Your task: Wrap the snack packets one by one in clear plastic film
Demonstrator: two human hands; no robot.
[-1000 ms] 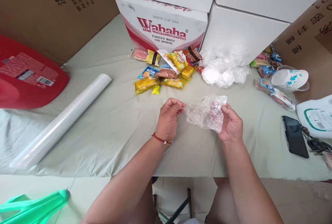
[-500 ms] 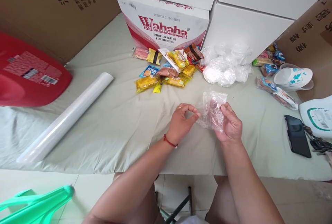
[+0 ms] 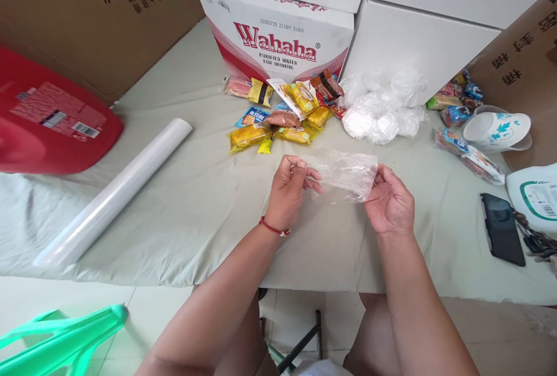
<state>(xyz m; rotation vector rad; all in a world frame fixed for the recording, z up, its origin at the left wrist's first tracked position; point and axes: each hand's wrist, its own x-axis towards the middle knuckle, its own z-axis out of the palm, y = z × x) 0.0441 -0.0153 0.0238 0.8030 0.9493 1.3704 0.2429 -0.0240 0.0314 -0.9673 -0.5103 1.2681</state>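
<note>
A clear plastic bag is stretched flat between my two hands above the pale cloth-covered table. My left hand, with a red string bracelet at the wrist, pinches the bag's left edge. My right hand grips its right edge. Just beyond the bag lies a pile of wrapped snacks, mostly yellow and orange packets. A heap of crumpled clear bags lies to the right of the snacks.
A roll of clear film lies at the left, beside a red container. A Wahaha water carton and white boxes stand at the back. A phone, a printed cup and more snacks are at the right. A green stool shows bottom left.
The bag hung crumpled from my right hand. My left hand reached over, pinched its free edge and pulled left, so the bag is now spread wide between both hands.
</note>
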